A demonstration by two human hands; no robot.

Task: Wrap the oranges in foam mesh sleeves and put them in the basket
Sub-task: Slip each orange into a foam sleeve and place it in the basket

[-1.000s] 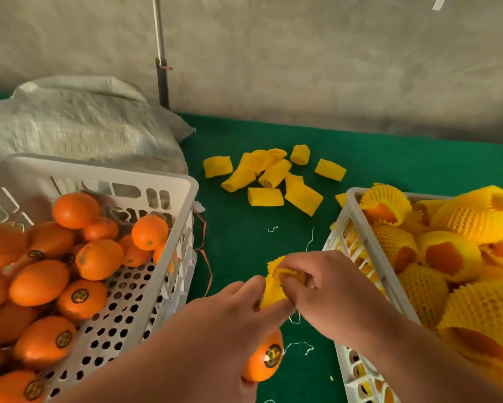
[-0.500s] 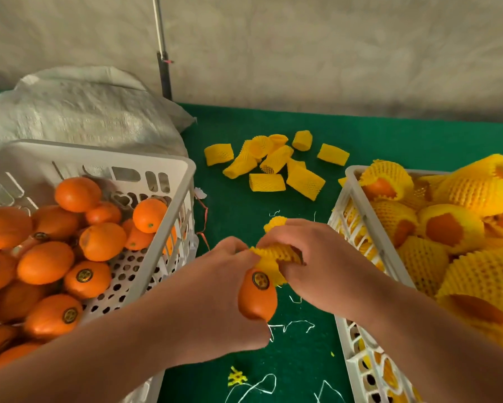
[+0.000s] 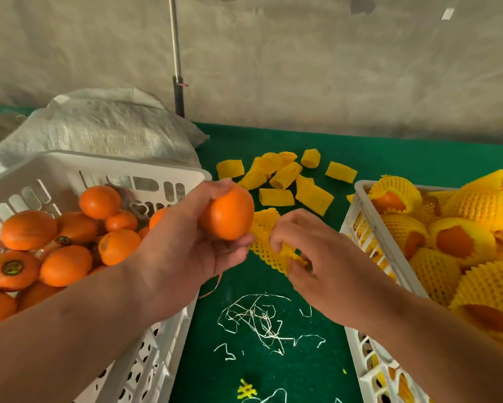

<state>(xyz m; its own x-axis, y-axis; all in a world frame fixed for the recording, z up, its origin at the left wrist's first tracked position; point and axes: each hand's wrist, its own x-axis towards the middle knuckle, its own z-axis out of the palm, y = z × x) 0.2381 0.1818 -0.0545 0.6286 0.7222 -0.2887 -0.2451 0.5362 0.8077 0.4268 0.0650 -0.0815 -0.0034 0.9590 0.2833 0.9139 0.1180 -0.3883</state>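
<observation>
My left hand grips a bare orange above the green table, between the two baskets. Just right of it, my right hand pinches a yellow foam mesh sleeve that is stretched open, its near end touching the orange. The white basket on the left holds several unwrapped oranges. The white basket on the right is filled with several oranges wrapped in yellow sleeves.
Several loose yellow sleeves lie on the green table behind the hands. White thread scraps are scattered in front. A white woven sack sits behind the left basket, and a thin pole stands against the wall.
The left hand lifted and turned the orange so its label is out of sight. The sleeve came off the orange's top and is now held to its right. The view tilted down.
</observation>
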